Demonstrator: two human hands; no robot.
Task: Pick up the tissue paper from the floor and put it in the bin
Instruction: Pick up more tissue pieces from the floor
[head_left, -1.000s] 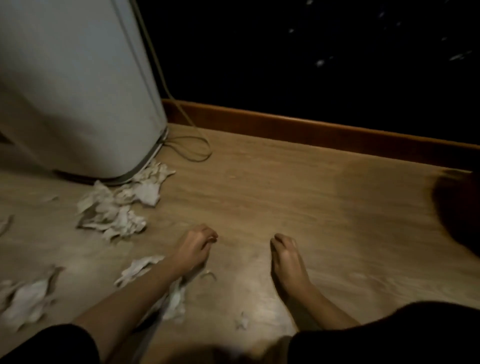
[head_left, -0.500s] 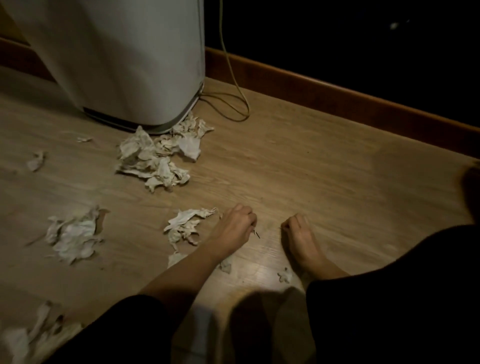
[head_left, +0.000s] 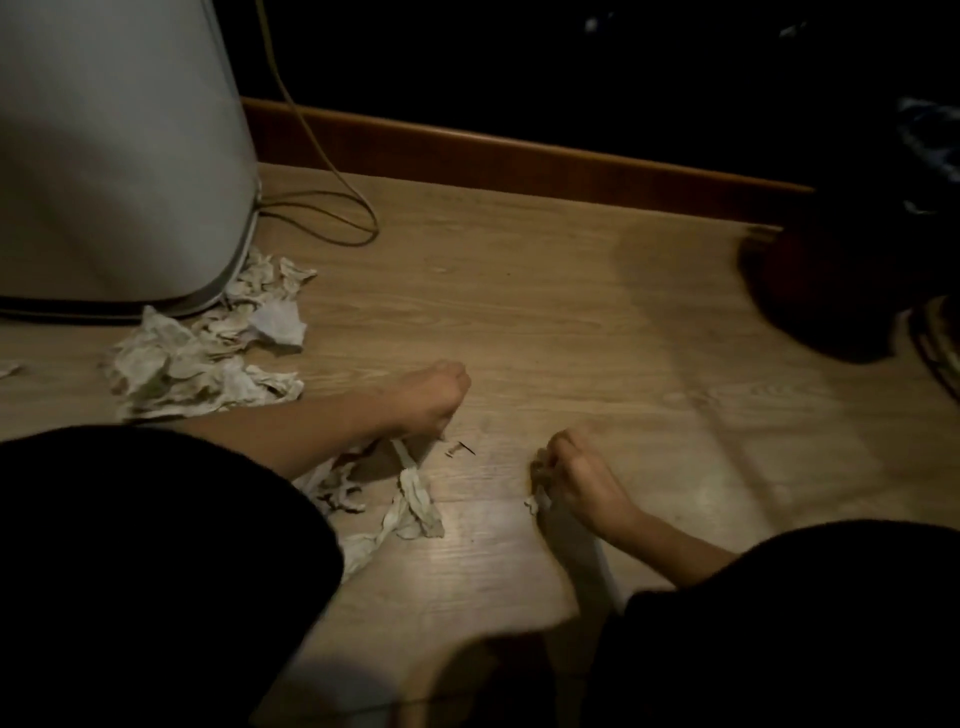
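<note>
Torn, crumpled tissue paper lies on the wooden floor. A large pile of tissue (head_left: 208, 364) sits against the base of a white appliance. My left hand (head_left: 428, 397) is closed in a fist, pinching a twisted tissue strip (head_left: 413, 491) that trails down to the floor. My right hand (head_left: 582, 478) is curled with its fingertips closed on a small tissue scrap (head_left: 537, 500). A dark round object (head_left: 831, 306) at the right edge may be the bin; it is too dark to tell.
A tall white appliance (head_left: 119, 156) stands at the back left, with a cable (head_left: 332, 218) looping on the floor beside it. A wooden skirting board (head_left: 519, 156) runs along the dark back wall. Tiny scraps (head_left: 457, 449) lie between my hands. My black-clad knees fill the bottom corners.
The view swung left, then back right. My left hand closed on the tissue strip near it, and my right hand curled onto the small scrap by its fingers.
</note>
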